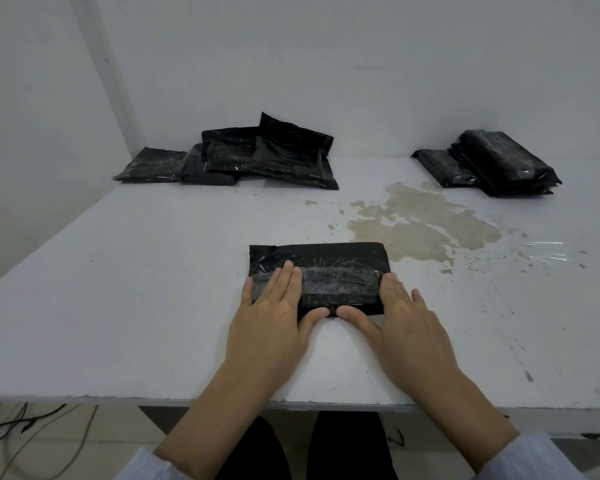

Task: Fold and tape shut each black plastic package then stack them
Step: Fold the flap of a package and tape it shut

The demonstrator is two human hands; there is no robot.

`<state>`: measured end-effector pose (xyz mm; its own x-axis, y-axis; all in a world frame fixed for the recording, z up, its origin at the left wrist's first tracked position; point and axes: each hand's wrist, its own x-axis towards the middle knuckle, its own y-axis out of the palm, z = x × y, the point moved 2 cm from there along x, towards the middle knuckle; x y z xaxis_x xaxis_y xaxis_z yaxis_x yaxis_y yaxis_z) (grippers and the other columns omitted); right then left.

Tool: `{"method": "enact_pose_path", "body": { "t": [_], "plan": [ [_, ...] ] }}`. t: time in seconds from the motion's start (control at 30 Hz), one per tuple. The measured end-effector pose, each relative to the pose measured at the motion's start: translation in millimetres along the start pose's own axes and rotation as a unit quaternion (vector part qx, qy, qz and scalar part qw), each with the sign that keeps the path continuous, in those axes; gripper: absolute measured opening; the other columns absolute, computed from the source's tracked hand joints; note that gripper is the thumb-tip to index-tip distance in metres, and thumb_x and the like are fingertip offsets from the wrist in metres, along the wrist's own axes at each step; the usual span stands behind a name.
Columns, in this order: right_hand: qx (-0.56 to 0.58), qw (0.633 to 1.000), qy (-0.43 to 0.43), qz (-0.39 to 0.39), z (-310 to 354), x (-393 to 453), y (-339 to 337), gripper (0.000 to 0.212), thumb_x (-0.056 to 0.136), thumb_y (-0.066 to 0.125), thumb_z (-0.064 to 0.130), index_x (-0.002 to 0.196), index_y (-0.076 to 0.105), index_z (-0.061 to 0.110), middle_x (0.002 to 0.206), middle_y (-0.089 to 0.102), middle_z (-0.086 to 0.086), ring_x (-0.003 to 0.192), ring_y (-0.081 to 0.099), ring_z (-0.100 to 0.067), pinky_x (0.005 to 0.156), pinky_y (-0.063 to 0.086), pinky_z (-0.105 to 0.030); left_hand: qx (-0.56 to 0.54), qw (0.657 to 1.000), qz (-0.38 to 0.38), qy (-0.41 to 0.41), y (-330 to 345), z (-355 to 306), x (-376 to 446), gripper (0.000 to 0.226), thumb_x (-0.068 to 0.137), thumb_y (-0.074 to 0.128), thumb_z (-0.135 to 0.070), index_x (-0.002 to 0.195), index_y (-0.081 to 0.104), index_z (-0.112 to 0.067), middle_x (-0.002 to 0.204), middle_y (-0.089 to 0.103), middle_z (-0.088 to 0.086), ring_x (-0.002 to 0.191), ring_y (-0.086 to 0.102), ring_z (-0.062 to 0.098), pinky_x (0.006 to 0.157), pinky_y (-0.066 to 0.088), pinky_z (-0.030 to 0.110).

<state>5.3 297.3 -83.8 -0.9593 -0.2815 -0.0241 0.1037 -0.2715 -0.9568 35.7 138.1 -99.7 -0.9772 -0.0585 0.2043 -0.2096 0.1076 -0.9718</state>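
A folded black plastic package [329,268] lies flat on the white table [118,289], with a strip of clear tape running across its top. My left hand [274,310] presses flat on its left end with straight fingers, thumb at the near edge. My right hand [402,313] lies flat on its right end, thumb touching the near edge too. A loose pile of black packages [243,157] sits at the back left. A neater stack of folded packages [496,164] sits at the back right.
A brownish stain [416,223] spreads over the table right of centre. A clear strip of tape or film [548,251] glints on the table at the right. Walls close off the back and left. Cables [21,424] lie on the floor below the near edge.
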Motion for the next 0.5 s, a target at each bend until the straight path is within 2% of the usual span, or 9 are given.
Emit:
{"method": "enact_pose_path", "body": {
  "t": [0.07,0.13,0.23,0.3,0.33,0.43,0.5],
  "plan": [
    [-0.001,1.000,0.003,0.005,0.1,0.3,-2.9,0.085,0.088,0.028,0.065,0.150,0.004,0.013,0.159,0.008,-0.002,0.144,0.010,-0.019,0.113,0.011,-0.027,-0.027,0.999,-0.019,-0.010,-2.0,-0.4,-0.8,0.095,0.074,-0.007,-0.077,0.151,0.003,-0.021,0.158,-0.001,-0.007,0.144,0.004,0.004,0.110,-0.009,0.024],
    [-0.026,0.999,-0.017,0.016,-2.1,3.9,-0.6,0.080,0.091,0.021,0.063,0.150,-0.001,0.014,0.158,0.009,-0.007,0.144,0.011,-0.022,0.115,0.007,-0.030,-0.056,0.998,-0.011,-0.018,-5.0,-1.3,-2.1,0.078,0.089,0.016,-0.067,0.150,0.001,-0.022,0.158,-0.005,-0.009,0.144,-0.002,0.003,0.113,-0.001,0.020],
    [-0.095,0.993,-0.068,0.030,0.9,5.9,3.6,0.064,0.089,-0.011,0.060,0.146,-0.014,0.033,0.155,0.008,-0.023,0.144,0.012,-0.032,0.114,0.005,-0.049,-0.074,0.997,0.011,-0.018,-6.9,-2.4,-4.3,0.072,0.093,0.023,-0.059,0.150,-0.003,-0.023,0.157,-0.009,-0.010,0.143,-0.005,0.004,0.112,0.003,0.019],
    [-0.108,0.992,-0.059,0.031,1.3,6.5,3.7,0.049,0.097,-0.001,0.048,0.142,-0.019,0.045,0.152,0.010,-0.030,0.142,0.015,-0.036,0.113,0.004,-0.055,-0.082,0.997,0.006,-0.015,-5.4,-0.8,-3.9,0.071,0.093,0.024,-0.058,0.150,-0.002,-0.023,0.158,-0.008,-0.010,0.144,-0.004,0.004,0.113,0.003,0.020],
    [-0.114,0.992,-0.056,0.027,2.0,6.4,3.2,0.048,0.099,0.005,0.044,0.142,-0.017,0.046,0.151,0.012,-0.030,0.142,0.017,-0.035,0.113,0.003,-0.055,-0.081,0.997,0.004,-0.015,-4.0,0.2,-3.4,0.071,0.093,0.024,-0.057,0.150,-0.001,-0.024,0.158,-0.007,-0.010,0.144,-0.004,0.004,0.113,0.002,0.019],
    [-0.129,0.990,-0.056,0.020,1.0,7.3,4.2,0.048,0.099,0.010,0.046,0.144,-0.001,0.033,0.153,0.017,-0.023,0.142,0.019,-0.030,0.113,0.005,-0.054,-0.077,0.997,0.004,-0.007,-2.9,0.5,-4.4,0.071,0.093,0.023,-0.058,0.150,0.001,-0.023,0.158,-0.004,-0.010,0.143,-0.003,0.003,0.112,0.000,0.018],
    [-0.102,0.993,-0.058,0.016,-0.8,5.4,3.1,0.046,0.098,0.015,0.049,0.139,0.013,0.029,0.149,0.029,-0.015,0.139,0.027,-0.026,0.115,0.010,-0.051,-0.084,0.996,-0.011,-0.001,-8.2,0.1,-6.0,0.072,0.092,0.029,-0.061,0.150,0.012,-0.022,0.158,0.008,-0.010,0.143,0.009,0.004,0.113,0.009,0.019]
  ]
}}
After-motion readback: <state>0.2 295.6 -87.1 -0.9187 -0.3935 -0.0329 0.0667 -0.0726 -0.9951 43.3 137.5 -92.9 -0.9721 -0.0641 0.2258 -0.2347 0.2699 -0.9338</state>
